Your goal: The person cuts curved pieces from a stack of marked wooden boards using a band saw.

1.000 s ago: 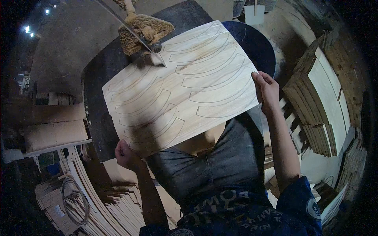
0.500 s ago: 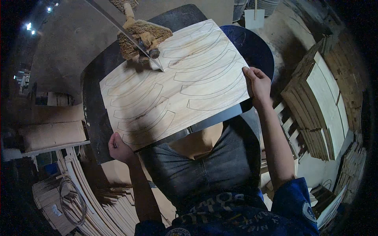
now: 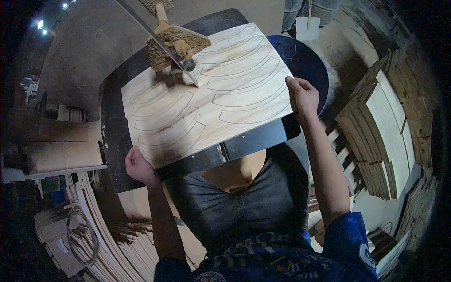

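- Head view: pale lettering runs across your dark blue shirt (image 3: 256, 257) at 6 o'clock, bent and partly folded. A round badge (image 3: 366, 257) sits on your right sleeve at 4 o'clock, another at the lower edge. A small white label (image 3: 62, 246) shows at 8 o'clock, too small to make out.
- Grey buckets (image 3: 324, 8) stand at 1 o'clock; you cannot tell what they hold. Just before them is a white square panel (image 3: 307, 29) with a stick.
- A dark blue round shape (image 3: 307, 61) lies between 1 and 2 o'clock, beyond your board; whether it is a tub or a cover cannot be told.
- Your wooden board (image 3: 202, 94), drawn with curved outlines, lies slanted over the black table (image 3: 111, 141), just above centre, toward 11 o'clock.
- Your hands are well apart. Your left hand (image 3: 142, 165), between 8 and 9 o'clock, pinches the near left corner; your right hand (image 3: 304, 96), at 2 o'clock, grips the right edge, thumb on top.
- A saw blade (image 3: 141, 24) comes down from 11 o'clock and meets the board. The sawdust-caked guide (image 3: 195, 41) beside it blocks your view of part of the far edge.
- Stacked wood sheets (image 3: 371, 127) stand at 3 o'clock; long wood strips (image 3: 101, 218) and a looped coil (image 3: 70, 239) lie at 8.
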Demonstrator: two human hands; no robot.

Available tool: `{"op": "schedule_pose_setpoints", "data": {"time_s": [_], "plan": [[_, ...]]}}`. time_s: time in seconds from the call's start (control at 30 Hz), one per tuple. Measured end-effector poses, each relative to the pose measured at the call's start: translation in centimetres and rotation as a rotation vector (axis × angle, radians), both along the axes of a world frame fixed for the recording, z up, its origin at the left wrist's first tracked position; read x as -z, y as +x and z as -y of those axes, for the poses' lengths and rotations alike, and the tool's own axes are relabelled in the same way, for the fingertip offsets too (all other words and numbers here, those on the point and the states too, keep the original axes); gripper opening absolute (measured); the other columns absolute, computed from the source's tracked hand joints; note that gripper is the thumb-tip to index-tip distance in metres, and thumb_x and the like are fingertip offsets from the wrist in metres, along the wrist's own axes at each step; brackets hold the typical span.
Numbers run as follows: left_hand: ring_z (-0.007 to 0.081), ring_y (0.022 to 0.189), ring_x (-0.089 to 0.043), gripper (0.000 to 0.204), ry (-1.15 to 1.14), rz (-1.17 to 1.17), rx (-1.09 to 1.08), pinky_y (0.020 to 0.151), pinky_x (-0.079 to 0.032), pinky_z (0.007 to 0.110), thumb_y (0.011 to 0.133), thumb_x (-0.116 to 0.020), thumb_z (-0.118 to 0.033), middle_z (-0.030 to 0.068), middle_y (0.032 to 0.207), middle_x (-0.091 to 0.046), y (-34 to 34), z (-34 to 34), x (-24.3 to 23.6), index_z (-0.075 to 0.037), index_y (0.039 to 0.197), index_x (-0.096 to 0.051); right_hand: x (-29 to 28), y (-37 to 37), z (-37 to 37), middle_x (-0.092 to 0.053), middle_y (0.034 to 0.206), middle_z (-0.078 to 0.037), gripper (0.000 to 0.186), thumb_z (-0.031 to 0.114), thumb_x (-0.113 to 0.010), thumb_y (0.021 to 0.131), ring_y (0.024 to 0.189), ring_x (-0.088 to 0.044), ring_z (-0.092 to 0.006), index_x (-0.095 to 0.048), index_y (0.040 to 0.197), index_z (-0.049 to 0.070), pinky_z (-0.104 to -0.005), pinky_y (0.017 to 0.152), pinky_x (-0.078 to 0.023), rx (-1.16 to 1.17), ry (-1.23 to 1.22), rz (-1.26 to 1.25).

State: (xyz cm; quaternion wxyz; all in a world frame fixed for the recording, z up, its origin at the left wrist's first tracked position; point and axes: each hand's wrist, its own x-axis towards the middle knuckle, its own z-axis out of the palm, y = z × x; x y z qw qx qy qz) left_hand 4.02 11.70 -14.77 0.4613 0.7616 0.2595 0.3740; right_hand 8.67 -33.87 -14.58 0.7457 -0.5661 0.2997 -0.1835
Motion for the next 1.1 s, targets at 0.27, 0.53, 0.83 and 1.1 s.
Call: {"op": "schedule_pose_setpoints", "data": {"time_s": [0.27,0.53,0.83,1.1], "plan": [[0.0201,0.087,-0.066,0.024,0.009,0.001,-0.009,0.081,-0.053,0.031,0.090,-0.071,-0.014,0.0149,0.096,-0.070,0.9,-0.9,0.3,0.007,0.102,-0.068,1.7,0.0,0.6,-0.072,0.093,-0.009,0.034,0.026,-0.083,0.075,0.079,-0.066,-0.0144,-0.073,0.094,-0.001,-0.0267,0.077,-0.051,0.020,-0.205,-0.139],[0.0199,0.086,-0.067,0.023,0.098,-0.039,-0.021,0.079,-0.053,0.031,0.089,-0.072,-0.014,0.0149,0.093,-0.071,0.6,-0.2,-0.7,0.007,0.098,-0.068,2.5,0.2,0.5,-0.073,0.089,-0.009,0.034,0.027,-0.083,0.074,0.081,-0.067,-0.0158,-0.074,0.092,-0.001,-0.0279,0.079,-0.052,0.037,-0.237,-0.121],[0.0197,0.083,-0.068,0.021,0.080,0.003,-0.036,0.076,-0.055,0.030,0.087,-0.074,-0.012,0.0145,0.091,-0.071,1.1,-0.7,-0.2,0.006,0.096,-0.068,2.5,0.4,0.4,-0.074,0.088,-0.009,0.034,0.029,-0.085,0.072,0.080,-0.068,-0.0163,-0.075,0.087,0.001,-0.0293,0.080,-0.052,0.061,-0.262,-0.123],[0.0202,0.083,-0.070,0.022,0.098,0.013,-0.060,0.076,-0.056,0.030,0.085,-0.074,-0.012,0.0149,0.092,-0.072,1.0,-0.2,-0.5,0.006,0.097,-0.069,2.4,0.6,0.4,-0.074,0.088,-0.009,0.038,0.034,-0.087,0.068,0.080,-0.068,-0.0165,-0.075,0.084,0.002,-0.0296,0.080,-0.053,0.079,-0.296,-0.175]]}}
